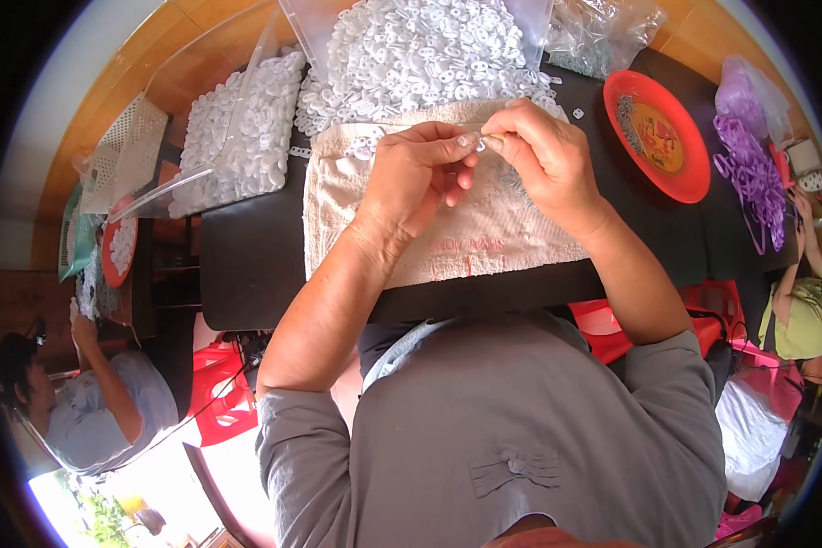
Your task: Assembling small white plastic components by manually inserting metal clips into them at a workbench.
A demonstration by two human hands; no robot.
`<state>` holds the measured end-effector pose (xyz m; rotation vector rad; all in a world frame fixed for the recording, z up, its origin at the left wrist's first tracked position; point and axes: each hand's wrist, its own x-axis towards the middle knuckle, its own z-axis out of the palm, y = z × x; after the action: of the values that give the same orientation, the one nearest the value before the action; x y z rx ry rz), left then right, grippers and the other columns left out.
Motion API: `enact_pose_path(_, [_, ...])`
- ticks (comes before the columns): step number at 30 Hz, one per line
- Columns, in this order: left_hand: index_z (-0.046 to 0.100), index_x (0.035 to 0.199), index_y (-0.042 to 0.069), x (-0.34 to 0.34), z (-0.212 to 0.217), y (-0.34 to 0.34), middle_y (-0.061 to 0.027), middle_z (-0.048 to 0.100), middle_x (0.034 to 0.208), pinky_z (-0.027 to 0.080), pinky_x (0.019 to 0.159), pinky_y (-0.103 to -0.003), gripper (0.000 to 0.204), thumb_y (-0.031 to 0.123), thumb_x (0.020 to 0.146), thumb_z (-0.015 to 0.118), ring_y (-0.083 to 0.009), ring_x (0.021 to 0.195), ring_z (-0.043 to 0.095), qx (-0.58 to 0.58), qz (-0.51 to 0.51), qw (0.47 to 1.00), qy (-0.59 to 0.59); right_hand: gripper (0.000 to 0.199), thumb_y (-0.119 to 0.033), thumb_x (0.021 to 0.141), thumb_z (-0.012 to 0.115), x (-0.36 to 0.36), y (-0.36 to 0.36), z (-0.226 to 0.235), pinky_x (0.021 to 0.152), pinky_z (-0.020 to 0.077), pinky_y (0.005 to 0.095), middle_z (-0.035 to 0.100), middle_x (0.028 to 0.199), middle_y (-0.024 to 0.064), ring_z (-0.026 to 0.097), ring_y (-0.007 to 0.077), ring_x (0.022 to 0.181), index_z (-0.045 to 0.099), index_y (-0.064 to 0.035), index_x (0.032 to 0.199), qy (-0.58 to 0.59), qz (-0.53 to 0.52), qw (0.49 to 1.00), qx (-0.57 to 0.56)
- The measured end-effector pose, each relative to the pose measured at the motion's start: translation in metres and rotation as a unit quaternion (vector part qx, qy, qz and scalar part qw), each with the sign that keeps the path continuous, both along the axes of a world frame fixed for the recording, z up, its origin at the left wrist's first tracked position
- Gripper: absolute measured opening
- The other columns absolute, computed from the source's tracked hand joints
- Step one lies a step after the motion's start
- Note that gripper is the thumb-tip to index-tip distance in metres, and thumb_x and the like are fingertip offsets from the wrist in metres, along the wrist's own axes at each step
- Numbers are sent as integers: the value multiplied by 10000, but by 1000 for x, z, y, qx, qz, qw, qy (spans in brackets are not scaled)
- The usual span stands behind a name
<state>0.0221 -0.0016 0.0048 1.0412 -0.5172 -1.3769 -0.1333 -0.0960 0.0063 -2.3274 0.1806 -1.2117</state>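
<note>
The small white piece [480, 143] pinched between the two hands is almost wholly covered by fingertips, so its shape cannot be made out; it sits where thumbs and forefingers meet, above the beige towel [447, 228] near the frame's centre, towards twelve o'clock from the person's chest; whether a second piece is there too cannot be told. The left hand [416, 173] rises from the seven o'clock side, wrist bent, thumb and forefinger closed on the piece, the other fingers curled loosely beneath; the right hand [543, 155] comes in from four o'clock, knuckles up, forefinger and thumb nipping the same piece from the other side. The towel lies on a dark table [247, 265]; its far edge is buried under a heap of white plastic pieces [420, 55], which runs out of frame at twelve o'clock; a clear bag [242, 128] of similar pieces lies at ten o'clock. At two o'clock stands a red plate [658, 137], its contents too small to read; purple loops [749, 173] lie beyond it; other people sit at the left and right rims, partly cut off.
</note>
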Motion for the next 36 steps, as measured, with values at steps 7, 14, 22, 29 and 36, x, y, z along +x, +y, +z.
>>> enact_pose_path(7, [610,950,-68,-3,3,1,-105,629,765,432,448,-246,124,28,873,628,-151,583,583,-33,5,999,3,59,46,846,623,-3,-3,-2,565,438,240,597,768,56,563,124,655,595,15,888,13,-7,998,53])
enact_pose_path(14, [608,918,-64,-14,4,4,-91,622,725,421,420,-242,115,13,848,656,-134,551,573,-42,81,995,-51,40,-15,868,627,-2,1,-4,573,444,216,616,761,15,545,63,665,610,9,895,46,-14,989,143])
enact_pose_path(22, [593,886,-41,-25,2,8,-100,630,729,399,425,-229,51,-30,848,625,-131,540,568,-42,130,985,-104,45,-58,888,608,3,13,-8,517,379,183,607,757,-13,510,35,631,621,-15,887,42,14,938,343])
enact_pose_path(29, [594,840,-31,-24,-5,5,-64,605,679,369,393,-208,54,-12,840,645,-89,519,540,-68,147,980,-117,55,-73,897,606,5,13,-9,534,362,184,590,749,-26,504,30,648,628,-22,895,39,33,922,384])
enact_pose_path(36, [594,854,-34,-19,-4,3,-91,618,692,392,408,-238,43,-27,831,629,-135,522,562,-34,153,987,-44,88,-99,914,601,0,4,-2,595,400,197,570,754,-42,478,33,675,632,-17,928,50,-51,954,293])
